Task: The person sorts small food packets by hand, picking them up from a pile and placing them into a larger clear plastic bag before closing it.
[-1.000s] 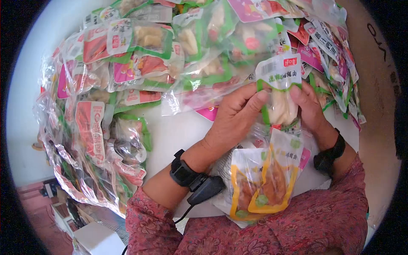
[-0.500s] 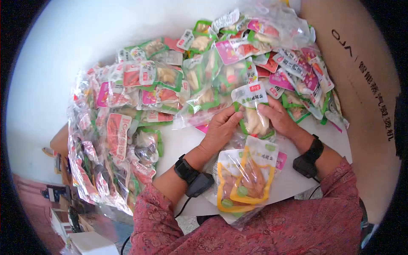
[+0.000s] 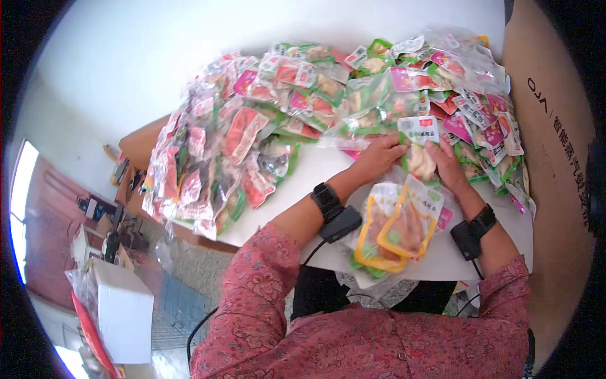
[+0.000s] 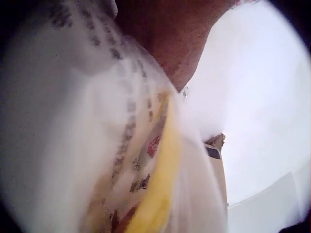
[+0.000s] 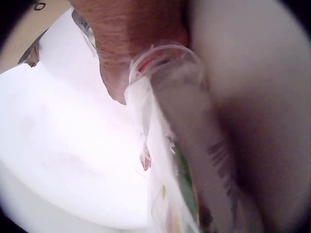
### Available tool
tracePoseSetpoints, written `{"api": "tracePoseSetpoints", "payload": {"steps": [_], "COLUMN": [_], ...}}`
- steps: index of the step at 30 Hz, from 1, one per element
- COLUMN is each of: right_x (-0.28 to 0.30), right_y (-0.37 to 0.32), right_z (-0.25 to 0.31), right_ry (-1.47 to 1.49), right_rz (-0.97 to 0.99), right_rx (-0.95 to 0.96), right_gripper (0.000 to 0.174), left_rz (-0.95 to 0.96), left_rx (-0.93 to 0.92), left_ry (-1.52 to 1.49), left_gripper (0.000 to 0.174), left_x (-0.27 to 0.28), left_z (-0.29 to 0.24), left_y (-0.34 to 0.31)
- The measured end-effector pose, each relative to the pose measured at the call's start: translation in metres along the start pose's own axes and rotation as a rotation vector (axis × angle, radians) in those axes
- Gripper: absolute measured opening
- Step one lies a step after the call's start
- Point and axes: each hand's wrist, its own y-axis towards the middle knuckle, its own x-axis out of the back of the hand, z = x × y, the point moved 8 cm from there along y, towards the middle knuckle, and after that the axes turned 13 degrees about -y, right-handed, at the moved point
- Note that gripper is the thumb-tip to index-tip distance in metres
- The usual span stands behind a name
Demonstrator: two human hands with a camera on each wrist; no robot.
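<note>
Both hands hold a small green-and-white vacuum food packet (image 3: pixel 419 155) with pale pieces showing through its clear front. The left hand (image 3: pixel 377 156) grips its left edge, and the right hand (image 3: pixel 447 167) has its thumb over the right edge. Just below, towards the body, a clear plastic bag holds yellow-edged packets (image 3: pixel 410 224) with brownish pieces inside. In the left wrist view a yellow edge (image 4: pixel 163 179) of one packet hangs under the blurred left hand (image 4: pixel 165 41). The right wrist view has the clear bag (image 5: pixel 165 107) below the right hand (image 5: pixel 131 43); the fingertips are hidden there.
Bagged packets (image 3: pixel 243 136) are heaped at the left of the white table (image 3: pixel 303 189), with more loose packets (image 3: pixel 486 123) at the right. A large cardboard box (image 3: pixel 555 189) stands along the right side. A white box (image 3: pixel 123 309) is on the floor at left.
The head view has tilted up and pulled back, so more of the room and floor shows. Both hands keep hold of the green-and-white packet above the yellow-edged ones.
</note>
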Motion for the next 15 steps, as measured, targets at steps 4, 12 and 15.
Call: {"api": "tracePoseSetpoints", "payload": {"steps": [4, 12, 15], "right_x": [0.005, 0.017, 0.026], "right_y": [0.001, -0.002, 0.014], "right_z": [0.006, 0.002, -0.025], "right_ry": [-0.099, -0.224, -0.095], "right_rz": [-0.033, -0.147, -0.021], "right_rx": [0.036, -0.061, -0.014], "right_gripper": [0.031, 0.036, 0.035], "left_rz": [-0.084, -0.067, -0.106], "left_rx": [-0.11, -0.127, -0.069], "left_ry": [-0.091, -0.262, -0.304], "left_gripper": [0.018, 0.019, 0.02], "left_x": [-0.002, -0.005, -0.004], "left_z": [-0.001, -0.001, 0.007], "left_y": [0.004, 0.001, 0.003]}}
